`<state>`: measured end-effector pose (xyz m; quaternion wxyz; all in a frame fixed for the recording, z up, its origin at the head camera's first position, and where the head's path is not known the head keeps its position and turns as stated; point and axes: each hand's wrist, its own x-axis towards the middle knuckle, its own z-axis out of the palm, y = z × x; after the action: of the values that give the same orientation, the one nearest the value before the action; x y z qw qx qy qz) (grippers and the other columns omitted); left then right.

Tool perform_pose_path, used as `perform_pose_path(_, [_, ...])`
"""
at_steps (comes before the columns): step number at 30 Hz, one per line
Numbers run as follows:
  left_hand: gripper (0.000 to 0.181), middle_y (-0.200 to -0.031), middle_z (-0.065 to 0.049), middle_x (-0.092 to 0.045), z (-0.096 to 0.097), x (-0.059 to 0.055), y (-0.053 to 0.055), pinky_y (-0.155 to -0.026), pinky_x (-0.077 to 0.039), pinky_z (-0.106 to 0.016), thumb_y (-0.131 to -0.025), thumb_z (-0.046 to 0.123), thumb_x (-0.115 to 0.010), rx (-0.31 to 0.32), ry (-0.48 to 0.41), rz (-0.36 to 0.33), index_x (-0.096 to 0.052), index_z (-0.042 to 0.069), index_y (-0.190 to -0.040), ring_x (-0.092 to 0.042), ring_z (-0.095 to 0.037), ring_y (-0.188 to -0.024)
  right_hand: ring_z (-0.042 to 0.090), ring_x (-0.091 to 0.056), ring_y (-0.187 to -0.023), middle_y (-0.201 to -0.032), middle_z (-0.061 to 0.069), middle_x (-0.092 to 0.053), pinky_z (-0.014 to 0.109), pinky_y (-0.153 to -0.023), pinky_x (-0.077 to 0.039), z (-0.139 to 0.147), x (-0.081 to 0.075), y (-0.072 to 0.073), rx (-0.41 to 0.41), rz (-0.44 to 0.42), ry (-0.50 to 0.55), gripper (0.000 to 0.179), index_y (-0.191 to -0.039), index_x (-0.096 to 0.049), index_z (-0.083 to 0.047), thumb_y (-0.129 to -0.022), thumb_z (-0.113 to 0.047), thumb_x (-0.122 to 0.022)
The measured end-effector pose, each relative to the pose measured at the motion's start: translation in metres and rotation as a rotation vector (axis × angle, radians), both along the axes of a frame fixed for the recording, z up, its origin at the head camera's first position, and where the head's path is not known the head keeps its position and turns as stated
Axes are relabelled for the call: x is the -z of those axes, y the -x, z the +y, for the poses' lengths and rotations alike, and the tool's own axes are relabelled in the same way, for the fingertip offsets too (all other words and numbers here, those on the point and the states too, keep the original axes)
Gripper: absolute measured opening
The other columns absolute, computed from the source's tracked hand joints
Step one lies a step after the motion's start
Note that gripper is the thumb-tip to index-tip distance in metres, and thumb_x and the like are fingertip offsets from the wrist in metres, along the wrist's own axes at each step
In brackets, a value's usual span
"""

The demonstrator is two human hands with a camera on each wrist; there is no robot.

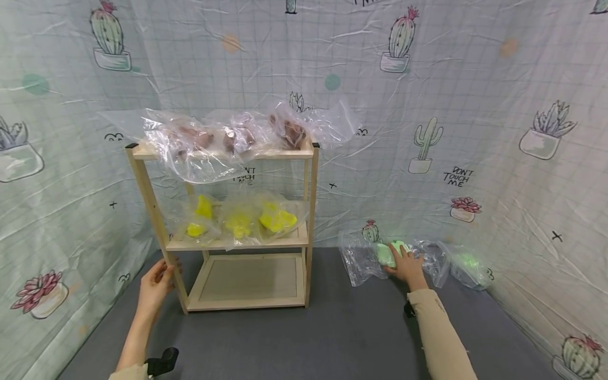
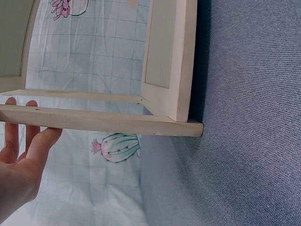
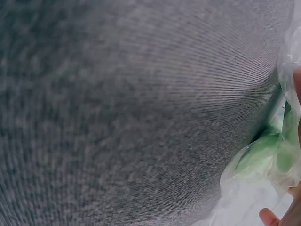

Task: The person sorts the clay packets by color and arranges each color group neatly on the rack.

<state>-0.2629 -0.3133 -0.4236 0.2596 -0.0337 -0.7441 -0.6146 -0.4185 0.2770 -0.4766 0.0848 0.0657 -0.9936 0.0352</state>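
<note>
A light wooden shelf (image 1: 310, 274) with three levels stands on the dark table. My left hand (image 1: 154, 287) grips its front left post (image 2: 94, 119), thumb on one side and fingers on the other. On the right, my right hand (image 1: 408, 270) lies over a clear plastic bag (image 1: 353, 264) with pale green lumps (image 1: 386, 255) in it, its fingers spread. At the edge of the right wrist view, the green-filled bag (image 3: 257, 157) shows beside the thumb (image 3: 269, 217); most of the hand is out of frame.
Clear bags with brown pieces (image 1: 292, 133) lie on the top level, overhanging its edge. Bags with yellow pieces (image 1: 277, 219) fill the middle level. Another bag with green contents (image 1: 467, 263) sits at the far right by the cactus-print curtain (image 1: 522, 221).
</note>
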Motion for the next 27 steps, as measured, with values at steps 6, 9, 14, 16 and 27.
perform_pose_path(6, [0.045,-0.089,0.032,-0.051,0.004,-0.006,-0.002,-0.062,-0.045,-0.009,-0.094,0.024,-0.041,-0.047,0.054,-0.064,-0.039,-0.009,-0.125,-0.052,0.016,-0.081,0.048,-0.04,-0.113,-0.128,0.024,-0.044,0.074,-0.084,-0.021,0.004,0.006,0.001,-0.02,-0.001,-0.013,0.077,-0.138,-0.03,-0.01,-0.079,-0.051,-0.058])
perform_pose_path(9, [0.046,-0.089,0.033,-0.05,0.004,-0.005,-0.002,-0.062,-0.045,-0.009,-0.094,0.025,-0.041,-0.06,0.063,-0.074,-0.038,-0.009,-0.126,-0.051,0.016,-0.082,0.047,-0.041,-0.111,-0.123,0.023,-0.048,0.074,-0.082,-0.023,0.004,0.006,0.002,-0.042,0.015,-0.012,0.078,-0.137,-0.032,-0.01,-0.078,-0.052,-0.059])
perform_pose_path(14, [0.044,-0.092,0.028,-0.055,0.0,0.002,0.002,-0.061,-0.045,-0.01,-0.093,0.027,-0.044,-0.016,0.014,-0.013,-0.044,-0.003,-0.125,-0.054,0.013,-0.084,0.046,-0.043,-0.111,-0.123,0.021,-0.048,0.073,-0.083,-0.023,0.005,0.001,-0.001,-0.058,0.0,-0.02,0.083,-0.138,-0.031,-0.012,-0.074,-0.053,-0.063])
perform_pose_path(16, [0.042,-0.092,0.026,-0.056,-0.002,0.005,0.004,-0.062,-0.046,-0.011,-0.092,0.029,-0.045,-0.01,0.018,-0.002,-0.047,0.001,-0.124,-0.055,0.012,-0.084,0.046,-0.043,-0.111,-0.125,0.021,-0.047,0.074,-0.084,-0.022,0.005,0.0,-0.001,-0.055,-0.015,-0.022,0.085,-0.138,-0.032,-0.011,-0.072,-0.054,-0.065])
perform_pose_path(27, [0.039,-0.102,0.013,-0.06,-0.058,0.07,0.057,-0.059,-0.049,-0.02,-0.091,0.026,-0.047,0.027,-0.002,0.024,-0.049,0.011,-0.127,-0.057,0.007,-0.087,0.047,-0.034,-0.11,-0.121,0.019,-0.04,0.074,-0.077,-0.023,0.001,0.002,-0.005,-0.095,0.0,-0.026,0.076,-0.127,-0.046,-0.014,-0.068,-0.057,-0.067])
